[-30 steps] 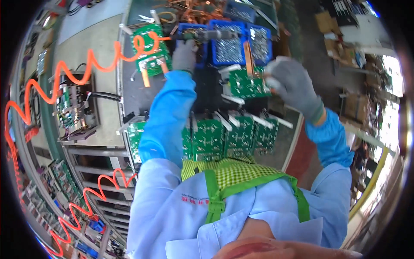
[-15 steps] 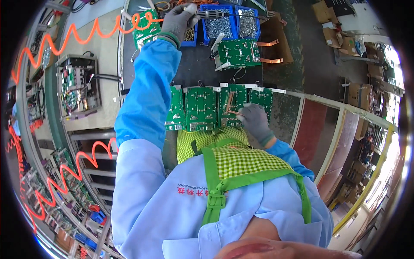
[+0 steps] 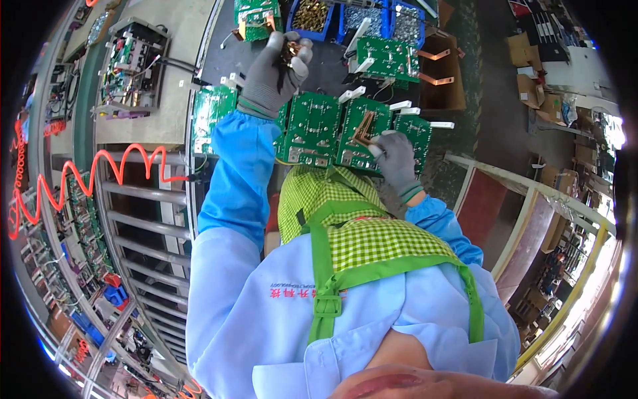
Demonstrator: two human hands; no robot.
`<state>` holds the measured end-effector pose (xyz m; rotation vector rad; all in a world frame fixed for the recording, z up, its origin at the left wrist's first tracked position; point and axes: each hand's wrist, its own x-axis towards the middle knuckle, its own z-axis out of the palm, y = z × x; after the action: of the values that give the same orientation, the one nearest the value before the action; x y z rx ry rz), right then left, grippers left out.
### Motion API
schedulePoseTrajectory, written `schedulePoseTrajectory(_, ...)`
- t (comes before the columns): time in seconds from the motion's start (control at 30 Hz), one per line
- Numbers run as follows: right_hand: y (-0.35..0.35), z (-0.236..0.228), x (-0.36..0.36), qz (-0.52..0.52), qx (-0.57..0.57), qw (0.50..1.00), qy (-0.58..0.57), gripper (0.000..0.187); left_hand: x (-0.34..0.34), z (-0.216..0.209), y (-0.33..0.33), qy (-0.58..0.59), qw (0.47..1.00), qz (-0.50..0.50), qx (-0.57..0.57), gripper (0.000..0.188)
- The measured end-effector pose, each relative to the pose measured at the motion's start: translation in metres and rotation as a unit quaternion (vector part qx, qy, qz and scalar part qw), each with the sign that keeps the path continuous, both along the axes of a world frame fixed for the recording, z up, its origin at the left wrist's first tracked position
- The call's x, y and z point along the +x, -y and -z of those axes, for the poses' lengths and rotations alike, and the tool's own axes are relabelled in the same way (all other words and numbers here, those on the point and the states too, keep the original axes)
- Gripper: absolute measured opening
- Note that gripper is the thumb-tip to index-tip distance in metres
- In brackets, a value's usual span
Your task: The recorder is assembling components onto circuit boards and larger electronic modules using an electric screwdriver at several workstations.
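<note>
My left hand (image 3: pixel 269 78), in a grey glove, is over the dark bench with its fingers curled around a few small brass-coloured fasteners (image 3: pixel 292 49); their exact kind is too small to tell. Just beyond it sits a green circuit board (image 3: pixel 258 18) with a copper strip on it. My right hand (image 3: pixel 397 158), also gloved, pinches one end of a bent copper bar (image 3: pixel 363 126). The bar lies over a green circuit board (image 3: pixel 353 147) in the row along the bench's near edge. Another board (image 3: pixel 311 126) stands left of it, partly beside my left wrist.
Blue bins of brass-coloured (image 3: pixel 311 13) and silver fasteners (image 3: pixel 364 21) stand at the back. A board with copper strips (image 3: pixel 387 58) sits at the back right, near a cardboard box (image 3: pixel 444 86). An orange coiled hose (image 3: pixel 106 156) hangs at left, above a roller conveyor (image 3: pixel 149 228).
My left hand has left the power screwdriver, now out of sight, come nearer, and holds brass-coloured fasteners. My right hand keeps the copper bar over the board. The view has shifted.
</note>
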<state>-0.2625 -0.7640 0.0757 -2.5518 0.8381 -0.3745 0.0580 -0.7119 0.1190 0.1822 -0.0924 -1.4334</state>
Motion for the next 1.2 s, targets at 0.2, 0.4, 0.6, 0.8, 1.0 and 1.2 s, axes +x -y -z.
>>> schedulePoseTrajectory(0.2, 0.011, -0.002, -0.004, -0.051, 0.011, 0.999, 0.013, 0.018, -0.048, 0.000, -0.042, 0.105, 0.990, 0.042, 0.089, 0.034)
schedulePoseTrajectory(0.4, 0.009, -0.009, -0.002, -0.044, -0.004, 0.999, 0.004, 0.020, -0.096, 0.022, -0.102, 0.099, 0.976, 0.031, 0.189, 0.036)
schedulePoseTrajectory(0.6, 0.004, -0.019, -0.004, -0.115, -0.059, 0.983, -0.131, 0.016, -0.119, 0.027, -0.142, 0.009, 0.980, -0.067, 0.185, 0.034)
schedulePoseTrajectory(0.8, 0.003, -0.015, -0.009, -0.041, 0.037, 0.998, -0.014, 0.013, -0.124, 0.014, -0.190, 0.011, 0.962, -0.155, 0.225, 0.037)
schedulePoseTrajectory(1.0, -0.008, -0.017, -0.007, 0.059, 0.170, 0.983, 0.042, 0.014, -0.112, 0.027, -0.218, 0.039, 0.957, -0.156, 0.242, 0.033)
schedulePoseTrajectory(1.2, -0.033, -0.068, 0.003, 0.004, 0.287, 0.942, 0.172, 0.018, -0.092, 0.017, -0.218, -0.002, 0.945, -0.198, 0.259, 0.032)
